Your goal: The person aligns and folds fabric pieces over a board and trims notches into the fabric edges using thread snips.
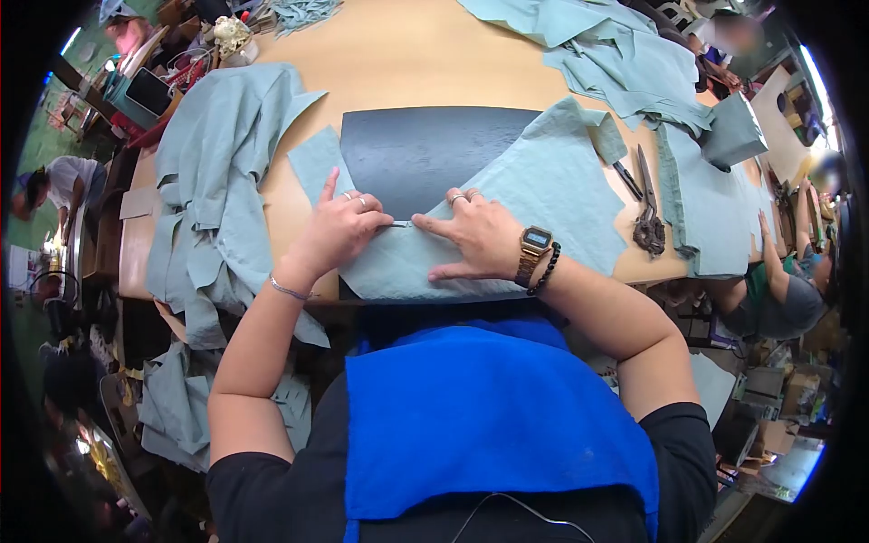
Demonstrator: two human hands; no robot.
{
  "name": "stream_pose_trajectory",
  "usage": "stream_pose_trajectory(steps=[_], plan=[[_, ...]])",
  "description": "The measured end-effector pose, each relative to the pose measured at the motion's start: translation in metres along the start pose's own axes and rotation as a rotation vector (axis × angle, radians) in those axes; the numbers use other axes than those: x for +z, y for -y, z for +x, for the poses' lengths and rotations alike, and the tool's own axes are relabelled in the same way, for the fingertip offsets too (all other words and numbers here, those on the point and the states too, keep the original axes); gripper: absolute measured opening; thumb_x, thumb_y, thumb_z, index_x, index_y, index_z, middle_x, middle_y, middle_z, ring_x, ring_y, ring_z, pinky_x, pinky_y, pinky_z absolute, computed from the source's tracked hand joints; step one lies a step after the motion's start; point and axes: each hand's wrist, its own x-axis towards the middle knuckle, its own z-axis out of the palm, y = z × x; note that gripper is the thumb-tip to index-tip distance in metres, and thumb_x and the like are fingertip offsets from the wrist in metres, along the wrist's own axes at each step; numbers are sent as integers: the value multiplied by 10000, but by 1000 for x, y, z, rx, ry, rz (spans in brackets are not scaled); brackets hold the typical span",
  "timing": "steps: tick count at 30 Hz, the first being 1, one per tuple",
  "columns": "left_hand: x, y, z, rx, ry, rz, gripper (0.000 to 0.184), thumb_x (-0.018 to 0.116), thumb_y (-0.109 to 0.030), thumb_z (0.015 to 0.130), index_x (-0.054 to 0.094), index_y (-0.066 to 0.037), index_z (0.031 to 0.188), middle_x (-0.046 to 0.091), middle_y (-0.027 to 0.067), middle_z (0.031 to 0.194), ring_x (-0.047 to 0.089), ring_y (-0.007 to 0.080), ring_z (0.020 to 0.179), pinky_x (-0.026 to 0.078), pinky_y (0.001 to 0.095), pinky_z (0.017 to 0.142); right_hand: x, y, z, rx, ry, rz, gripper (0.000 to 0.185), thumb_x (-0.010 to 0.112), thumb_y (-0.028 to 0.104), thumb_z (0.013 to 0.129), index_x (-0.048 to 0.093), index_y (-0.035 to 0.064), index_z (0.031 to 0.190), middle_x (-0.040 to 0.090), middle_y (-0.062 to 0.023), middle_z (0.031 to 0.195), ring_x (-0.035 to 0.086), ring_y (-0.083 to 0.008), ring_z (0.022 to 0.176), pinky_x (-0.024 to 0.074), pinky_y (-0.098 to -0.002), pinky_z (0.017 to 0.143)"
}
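A light blue-green fabric piece point(561, 181) lies across a dark flat board point(416, 149) at the table's near edge. My left hand point(344, 226) is closed in a pinch on a thin dark tool point(395, 224), whose tip points right, over the fabric. Its exact kind is too small to make out. Flat on the same cloth, my right hand point(480, 237) has its fingers spread, with the index fingertip close to the tool's tip. A watch and a beaded bracelet circle my right wrist.
Scissors point(646, 204) and a dark slim tool point(627, 181) lie to the right. Crumpled fabric point(222, 172) drapes over the left edge, with more fabric point(625, 63) at the far right. A folded fabric stack point(697, 199) lies beyond the scissors. Other people work on both sides.
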Motion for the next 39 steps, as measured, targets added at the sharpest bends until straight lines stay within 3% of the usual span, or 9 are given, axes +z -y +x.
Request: stream_pose_trajectory(steps=[9, 15, 18, 21, 24, 29, 31, 34, 39], plan=[[-3, 12, -10, 20, -21, 67, 92, 682, -188, 824, 729, -245, 878, 658, -85, 922, 645, 134, 979, 243, 633, 1149, -24, 27, 25, 66, 224, -149, 886, 639, 770, 708, 447, 337, 1458, 525, -254, 1159, 630, -379, 940, 550, -492, 735], [-14, -9, -20, 10, -237, 375, 196, 675, -361, 841, 720, -196, 938, 655, 12, 1000, 618, 237, 1005, 288, 558, 1119, -20, 5, 12, 26, 199, -37, 849, 633, 754, 734, 477, 285, 1424, 521, -208, 1288, 601, -380, 1089, 490, -546, 875], [-20, -44, -46, -485, -284, 155, 401, 659, -472, 851, 691, -96, 988, 649, 100, 1045, 619, 286, 1005, 365, 499, 1019, -6, -31, -11, -92, -27, 266, 870, 658, 680, 779, 451, 150, 1437, 454, -199, 1432, 492, -396, 1279, 364, -589, 1029], [-25, -67, -72, -741, 9, 121, 569, 650, -540, 854, 641, -6, 1051, 650, 149, 1034, 626, 314, 974, 421, 453, 894, 14, -24, -33, 74, -121, 141, 914, 670, 620, 810, 369, 81, 1484, 355, -220, 1525, 344, -419, 1405, 226, -625, 1115], [-7, -68, -84, -786, -78, -85, 512, 635, -515, 877, 626, -19, 1001, 637, 165, 1025, 620, 319, 929, 443, 460, 830, 27, 2, -28, 211, -157, 269, 941, 663, 583, 834, 286, 67, 1525, 293, -231, 1561, 239, -417, 1460, 97, -631, 1153], [10, -35, -101, -919, -634, -1143, 401, 539, -323, 1009, 569, 28, 1199, 638, 136, 1242, 611, 278, 1115, 440, 327, 988, 20, 14, -6, 20, -217, 1018, 741, 659, 220, 918, 275, 18, 1518, 339, -192, 1546, 288, -310, 1458, 172, -460, 1195], [9, -7, -129, -1207, -803, -1058, 401, 504, -245, 1019, 545, 35, 1303, 610, 102, 1274, 564, 174, 1150, 415, 313, 1033, 7, 7, -3, 36, -287, 900, 708, 659, 197, 915, 311, 6, 1501, 369, -196, 1527, 316, -310, 1443, 206, -408, 1189], [-97, -5, -146, -1205, -1195, -1604, 417, 505, -292, 996, 592, 24, 1253, 650, 122, 1225, 619, 234, 1109, 450, 352, 1017, 6, -17, 2, 109, -372, 650, 625, 664, 186, 908, 406, 21, 1453, 450, -189, 1473, 358, -327, 1424, 217, -452, 1184], [-189, 23, -287, -1208, -1585, -1249, 406, 518, -362, 954, 686, -21, 1094, 709, 127, 1059, 683, 255, 947, 540, 390, 915, 36, -61, -3, 189, -330, 365, 523, 677, 194, 897, 509, 65, 1375, 491, -156, 1444, 374, -356, 1414, 197, -541, 1180]])
